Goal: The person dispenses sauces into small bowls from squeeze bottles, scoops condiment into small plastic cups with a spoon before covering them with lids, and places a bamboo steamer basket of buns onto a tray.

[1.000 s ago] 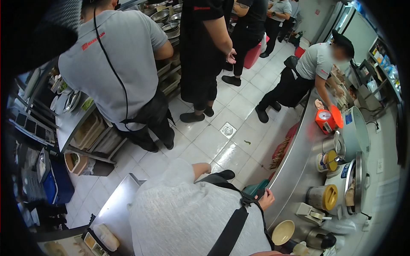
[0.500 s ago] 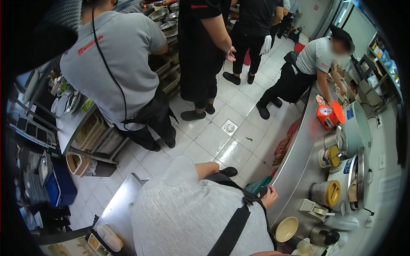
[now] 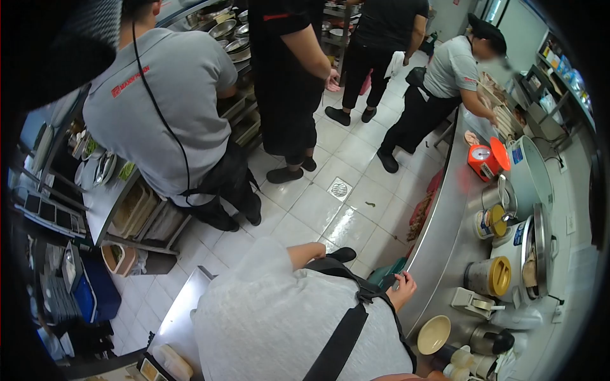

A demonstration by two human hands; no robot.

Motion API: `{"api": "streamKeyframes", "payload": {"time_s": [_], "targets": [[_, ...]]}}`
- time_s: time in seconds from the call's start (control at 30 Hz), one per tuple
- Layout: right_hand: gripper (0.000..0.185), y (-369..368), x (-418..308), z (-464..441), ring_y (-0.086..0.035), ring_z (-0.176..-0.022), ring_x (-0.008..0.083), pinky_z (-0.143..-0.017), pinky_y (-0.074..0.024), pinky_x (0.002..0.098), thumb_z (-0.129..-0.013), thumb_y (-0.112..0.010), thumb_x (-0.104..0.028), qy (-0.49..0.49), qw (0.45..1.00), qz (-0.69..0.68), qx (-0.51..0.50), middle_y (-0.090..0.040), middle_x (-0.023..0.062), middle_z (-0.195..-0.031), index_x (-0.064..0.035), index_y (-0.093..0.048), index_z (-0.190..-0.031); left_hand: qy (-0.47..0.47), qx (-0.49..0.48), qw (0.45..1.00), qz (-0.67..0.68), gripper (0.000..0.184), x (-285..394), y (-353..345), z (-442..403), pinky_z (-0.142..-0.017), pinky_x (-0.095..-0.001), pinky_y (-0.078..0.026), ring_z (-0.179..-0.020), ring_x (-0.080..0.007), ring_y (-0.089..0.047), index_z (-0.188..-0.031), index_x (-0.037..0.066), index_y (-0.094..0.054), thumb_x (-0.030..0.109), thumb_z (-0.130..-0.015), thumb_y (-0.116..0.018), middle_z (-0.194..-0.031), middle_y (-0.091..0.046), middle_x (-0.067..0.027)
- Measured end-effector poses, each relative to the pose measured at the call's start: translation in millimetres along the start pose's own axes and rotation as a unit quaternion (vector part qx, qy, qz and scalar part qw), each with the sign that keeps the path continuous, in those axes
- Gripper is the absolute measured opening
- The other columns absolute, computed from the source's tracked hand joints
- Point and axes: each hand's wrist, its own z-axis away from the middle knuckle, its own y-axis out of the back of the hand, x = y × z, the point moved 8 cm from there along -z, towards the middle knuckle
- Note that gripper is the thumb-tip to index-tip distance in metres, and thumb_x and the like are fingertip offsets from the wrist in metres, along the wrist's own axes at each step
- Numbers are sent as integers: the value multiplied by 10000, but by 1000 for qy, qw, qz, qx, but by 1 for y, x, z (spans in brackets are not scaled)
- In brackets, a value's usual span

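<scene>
A light grey shirt (image 3: 267, 317) and a black apron strap (image 3: 343, 343) fill the bottom middle of the head view. My right hand (image 3: 400, 292) is beside the dark apron at waist height, close to the metal counter's edge. Its fingers are curled around a small dark item that I cannot make out. On the other side, my left forearm (image 3: 306, 254) bends in behind the apron, which hides the left hand. A dark strap knot (image 3: 368, 293) lies just left of the right hand.
Along the metal counter (image 3: 438, 273) stand an orange scale (image 3: 483, 162), yellow-lidded tubs (image 3: 499, 276), a tape dispenser (image 3: 470, 301) and a cream bowl (image 3: 434, 334). A co-worker (image 3: 451, 70) leans over its far end. Others stand at left and behind. A drain (image 3: 340, 188) marks the tiled floor.
My view has shifted slightly, so the people at left sit a little further left. The co-worker's hand at the right counter has moved from beside the scale towards the far trays.
</scene>
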Motion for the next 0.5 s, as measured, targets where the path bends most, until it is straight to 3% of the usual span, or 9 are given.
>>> {"api": "streamKeyframes", "payload": {"time_s": [0.1,0.27,0.3,0.33,0.37,0.4,0.43,0.47,0.5], "targets": [[215,3,-4,-1,-473,-1101,317,-922,-415,428,-687,-646,-18,5,1000,13,-9,-574,89,-1150,-114,-680,-877,-56,-6,996,-74,221,6,-2,-7,-658,-450,-503,-761,-315,-657,-893,96,-724,225,-766,-597,-836,-685,-173],[186,17,2,13,-526,-1034,290,-860,-455,375,-729,-649,3,-69,993,-89,30,-615,73,-1073,-103,-680,-879,-158,-16,972,-176,248,3,-17,-13,-725,-452,-513,-817,-338,-666,-898,88,-725,267,-782,-598,-876,-696,-179],[181,28,3,22,-535,-1020,285,-846,-462,365,-738,-647,9,-106,986,-120,54,-624,69,-1054,-100,-681,-880,-144,-11,981,-131,270,-2,-20,-21,-764,-452,-515,-858,-333,-665,-962,125,-721,269,-744,-652,-920,-700,-160],[150,43,-11,25,-586,-887,241,-761,-487,324,-773,-645,14,-93,986,-110,85,-637,77,-994,-73,-676,-891,-131,-9,987,-95,339,-12,-25,-27,-804,-452,-518,-898,-329,-664,-1027,161,-716,270,-706,-706,-965,-704,-141],[136,46,-2,37,-594,-856,223,-736,-489,313,-784,-645,8,-145,974,-156,78,-637,82,-980,-64,-674,-895,-250,41,965,-72,330,-11,-17,-15,-801,-441,-516,-919,-335,-662,-1014,149,-722,323,-736,-683,-976,-700,-152],[123,47,8,50,-601,-825,206,-710,-490,303,-794,-646,2,-190,957,-208,76,-637,87,-967,-55,-673,-899,-277,40,957,-72,332,-13,-20,-10,-806,-438,-514,-925,-336,-660,-1021,146,-718,325,-744,-678,-984,-698,-153],[110,46,15,62,-609,-794,189,-684,-492,292,-805,-646,-4,-224,935,-266,75,-638,92,-953,-45,-671,-904,-264,25,961,-76,335,-15,-22,-8,-811,-436,-512,-931,-336,-658,-1028,143,-715,327,-751,-673,-992,-695,-154],[108,56,12,65,-612,-689,139,-636,-494,262,-830,-647,-27,-216,947,-229,64,-645,85,-861,-32,-670,-936,-241,10,967,-81,337,-20,-22,-8,-817,-434,-510,-937,-337,-656,-1036,140,-712,329,-759,-668,-1000,-693,-154],[115,62,13,74,-606,-687,125,-640,-492,254,-832,-652,-32,-243,940,-229,63,-648,76,-841,-33,-671,-945,-222,-2,971,-86,340,-26,-22,-7,-822,-432,-508,-943,-338,-654,-1043,137,-708,331,-767,-663,-1009,-691,-155]]}}
